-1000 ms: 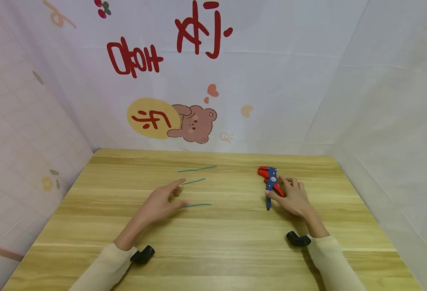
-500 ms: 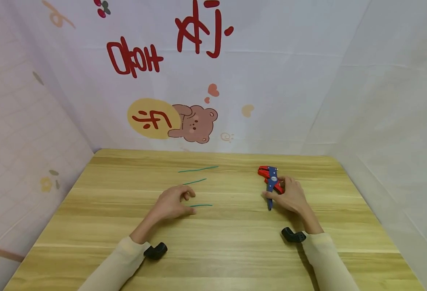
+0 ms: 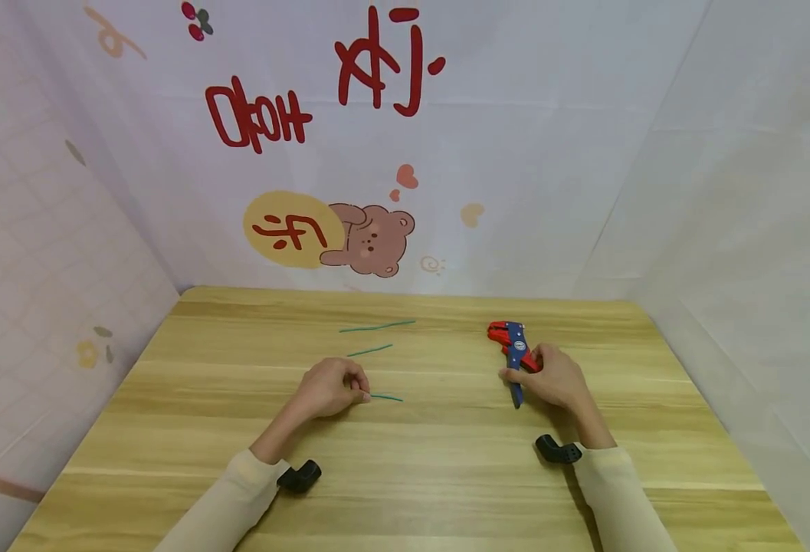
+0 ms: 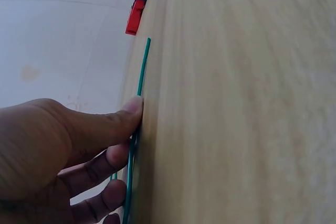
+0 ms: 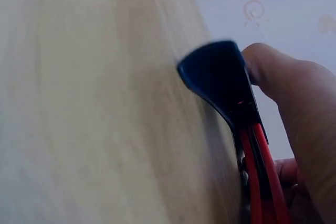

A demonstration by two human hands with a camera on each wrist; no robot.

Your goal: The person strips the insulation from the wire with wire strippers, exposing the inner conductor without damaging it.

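A person's two hands work over a wood-grain table (image 3: 446, 483), seen from the head. The left hand (image 3: 336, 387) pinches the nearest green wire (image 3: 387, 398) between thumb and fingers. The left wrist view shows the wire running past the thumb both ways, so the grip is partway along it; that likely keeps the far end, which points toward the right hand (image 3: 555, 377), free of the fingers. Two more green wires lie farther back, a short middle wire (image 3: 370, 350) and a longer far wire (image 3: 377, 326), all three apart and roughly side by side, perhaps so each can be picked up singly. The right hand grips the red-and-blue pliers (image 3: 517, 349), thumb along the blue handle and fingers at the red one, a hold that would suit squeezing the handles together. The pliers' head points away from the person, well apart from the wires; whether the tool is fully off the table I cannot tell. Behind the table hangs a white cloth (image 3: 529, 153) printed with a bear (image 3: 377, 241) and red lettering (image 3: 260, 115).
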